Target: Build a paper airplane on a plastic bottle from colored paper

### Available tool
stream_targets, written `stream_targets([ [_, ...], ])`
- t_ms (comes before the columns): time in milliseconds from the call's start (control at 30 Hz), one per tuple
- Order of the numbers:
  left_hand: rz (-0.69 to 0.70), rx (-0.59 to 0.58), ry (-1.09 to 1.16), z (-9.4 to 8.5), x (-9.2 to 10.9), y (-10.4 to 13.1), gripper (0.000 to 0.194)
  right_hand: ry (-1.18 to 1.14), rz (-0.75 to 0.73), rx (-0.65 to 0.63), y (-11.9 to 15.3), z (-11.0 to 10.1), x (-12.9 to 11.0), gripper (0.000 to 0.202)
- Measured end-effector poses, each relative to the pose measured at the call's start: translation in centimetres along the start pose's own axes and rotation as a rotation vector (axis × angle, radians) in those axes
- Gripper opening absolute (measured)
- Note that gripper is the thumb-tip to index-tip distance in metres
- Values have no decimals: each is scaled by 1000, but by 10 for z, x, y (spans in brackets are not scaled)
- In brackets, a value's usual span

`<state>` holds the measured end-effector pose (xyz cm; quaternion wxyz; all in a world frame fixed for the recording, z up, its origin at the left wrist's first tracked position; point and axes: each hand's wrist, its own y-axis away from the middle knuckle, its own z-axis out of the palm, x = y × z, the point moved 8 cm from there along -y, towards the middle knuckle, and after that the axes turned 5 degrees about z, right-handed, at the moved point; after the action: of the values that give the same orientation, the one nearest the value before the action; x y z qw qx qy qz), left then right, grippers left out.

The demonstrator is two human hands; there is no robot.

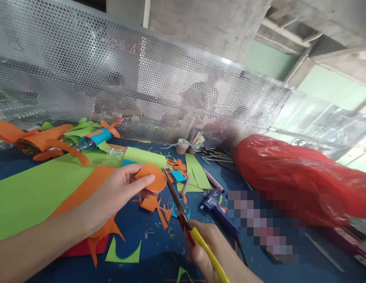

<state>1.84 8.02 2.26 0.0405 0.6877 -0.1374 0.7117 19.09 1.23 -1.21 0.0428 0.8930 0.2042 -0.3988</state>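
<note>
at a blue desk (159, 251), pinching an orange piece (156, 182) with the left hand (124, 186), holding scissors (195, 237) with the right hand (211, 236); best turn the piece, not the blades.

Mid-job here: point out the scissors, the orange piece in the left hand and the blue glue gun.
Scissors (185, 220), head view: on the blades near the pivot.
Orange piece (159, 181), head view: on its face, near the rounded edge.
Blue glue gun (225, 221), head view: on its handle.
</note>
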Motion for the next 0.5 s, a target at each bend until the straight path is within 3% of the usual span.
stream_targets([
  [500,25,48,32,-11,-4,-2,21,11,-33,-16,-1,2,-5,67],
])
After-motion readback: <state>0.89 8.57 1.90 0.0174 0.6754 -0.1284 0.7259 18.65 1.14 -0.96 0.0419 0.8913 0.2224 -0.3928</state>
